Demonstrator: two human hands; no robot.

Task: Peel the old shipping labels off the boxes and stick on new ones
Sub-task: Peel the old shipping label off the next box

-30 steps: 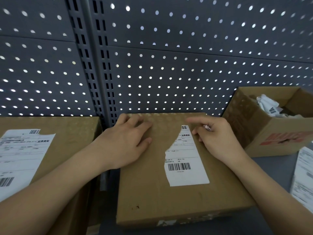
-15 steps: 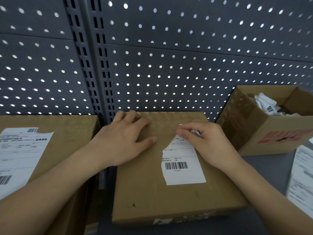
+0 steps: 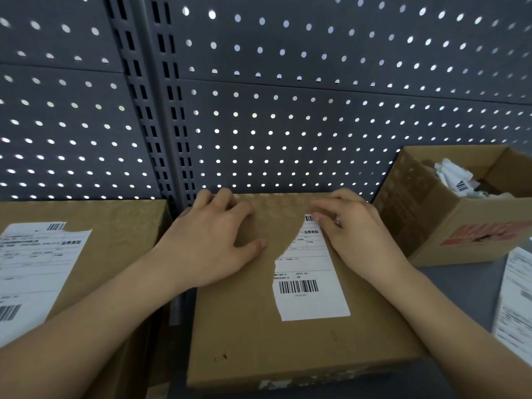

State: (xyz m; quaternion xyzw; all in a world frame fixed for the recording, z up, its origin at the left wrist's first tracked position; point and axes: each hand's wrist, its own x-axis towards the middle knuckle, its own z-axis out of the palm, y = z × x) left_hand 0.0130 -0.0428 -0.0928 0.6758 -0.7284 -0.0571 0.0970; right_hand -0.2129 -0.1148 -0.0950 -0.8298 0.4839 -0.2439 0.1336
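Observation:
A closed cardboard box point(image 3: 259, 341) lies in front of me on the shelf. A torn white shipping label point(image 3: 309, 286) with a barcode sticks to its top; the label's left part is ripped away. My left hand point(image 3: 213, 243) presses flat on the box's top left, fingers spread. My right hand point(image 3: 354, 234) sits at the label's upper right edge, its curled fingertips picking at the narrow top strip of the label.
To the left is a second box point(image 3: 123, 226) bearing a full white label point(image 3: 37, 263). At the right, an open carton point(image 3: 460, 226) holds crumpled peeled labels. Label sheets point(image 3: 515, 300) lie at the far right. A perforated panel point(image 3: 288, 110) closes the back.
My right hand slid left onto the label's top half a second ago, then drew back to its upper right edge with fingers curled. My left hand has stayed pressed on the box.

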